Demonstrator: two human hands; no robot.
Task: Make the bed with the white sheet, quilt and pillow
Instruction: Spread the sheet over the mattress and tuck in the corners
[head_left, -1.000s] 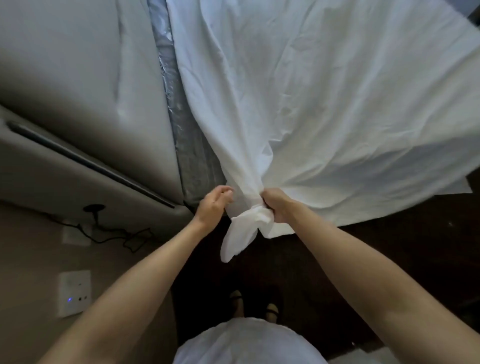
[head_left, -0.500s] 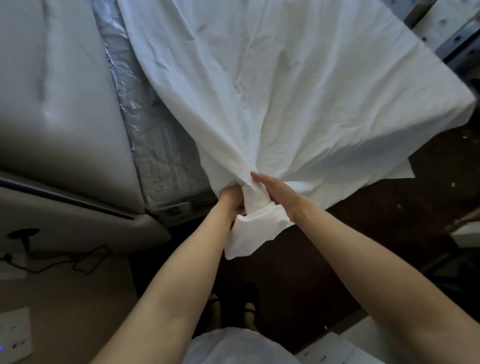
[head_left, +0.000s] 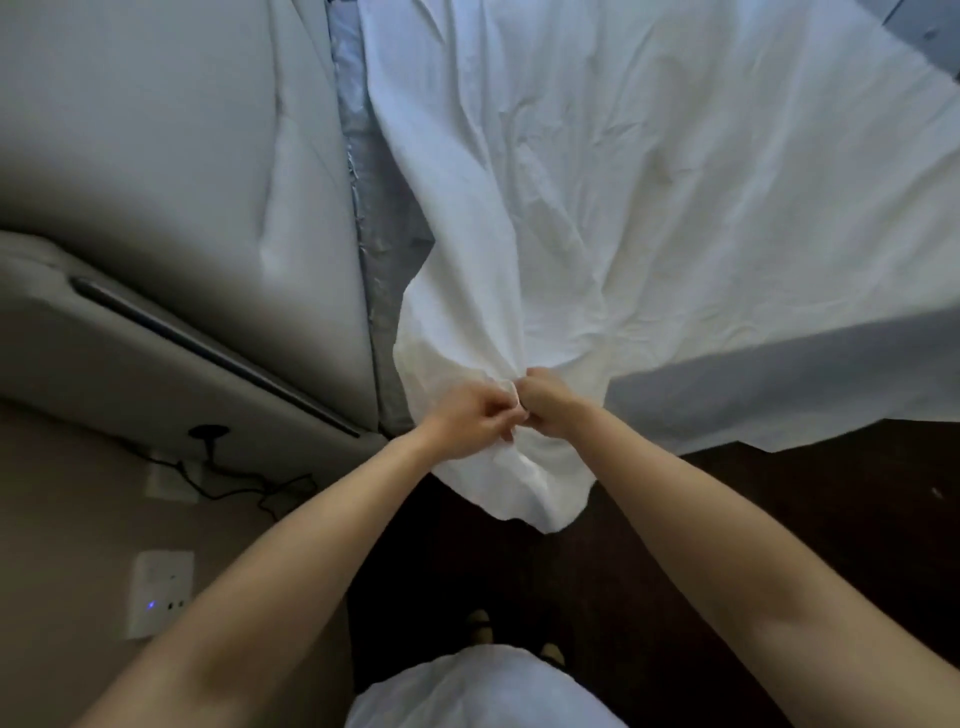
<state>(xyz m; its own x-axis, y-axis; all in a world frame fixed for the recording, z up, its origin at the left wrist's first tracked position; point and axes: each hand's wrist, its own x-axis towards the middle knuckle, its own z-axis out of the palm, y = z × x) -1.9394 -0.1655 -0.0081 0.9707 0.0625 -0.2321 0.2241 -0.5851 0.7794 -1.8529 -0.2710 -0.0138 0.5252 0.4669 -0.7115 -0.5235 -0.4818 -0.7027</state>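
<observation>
Both hands, left hand (head_left: 470, 418) and right hand (head_left: 550, 402), are clenched, fingers curled tight, around one gathered corner of the wrinkled white cotton sheet (head_left: 649, 208).

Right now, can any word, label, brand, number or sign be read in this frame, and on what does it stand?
None can be read.
White wall socket plate: a small blue light and dark marks, no legible text.
White cotton sheet, gripped by the left hand and right hand: no print shows.
Grey padded headboard: plain.
</observation>
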